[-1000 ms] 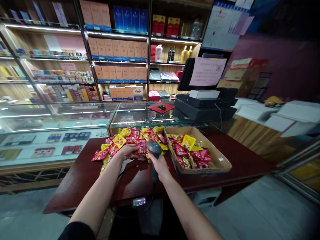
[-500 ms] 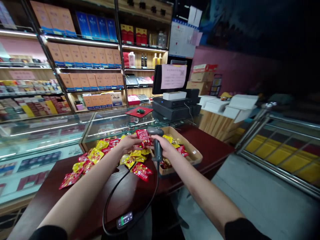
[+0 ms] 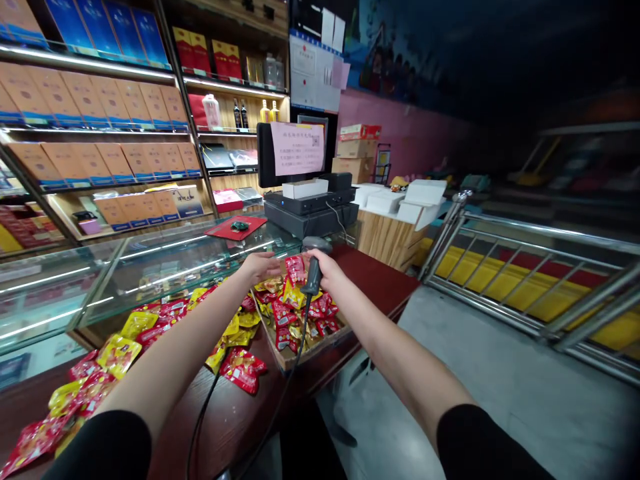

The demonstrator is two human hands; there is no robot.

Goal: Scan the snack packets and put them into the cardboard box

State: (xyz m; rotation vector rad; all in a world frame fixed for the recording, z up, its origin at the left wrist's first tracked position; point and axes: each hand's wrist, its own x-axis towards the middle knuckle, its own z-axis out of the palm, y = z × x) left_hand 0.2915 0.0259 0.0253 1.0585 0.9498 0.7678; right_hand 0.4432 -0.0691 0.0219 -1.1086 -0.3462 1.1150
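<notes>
Across the lower left of the frame, red and yellow packets [image 3: 119,355] strewn over dark red tabletop [image 3: 230,420]. Upper left, orange-and-blue boxes [image 3: 75,100] ranked on lit shelves; beneath, glass display case [image 3: 165,267]. Lower middle, foil-bright red packet [image 3: 243,370] at near edge of the spread, just left of open carton [image 3: 320,347]. Left of centre, left hand [image 3: 261,267] wide, fingers extended by carton's far left corner. Just right of those fingertips, small red packet [image 3: 295,269] at carton's far end; resting on the heap or clear of it, cannot tell. Near centre, black scanner [image 3: 313,277] tilted above the filled carton, cord trailing toward bottom of frame. Around its handle, right hand [image 3: 325,267] closed. Upper middle, behind, monitor with pink notice [image 3: 299,151]. Far right, metal railing [image 3: 530,233].
</notes>
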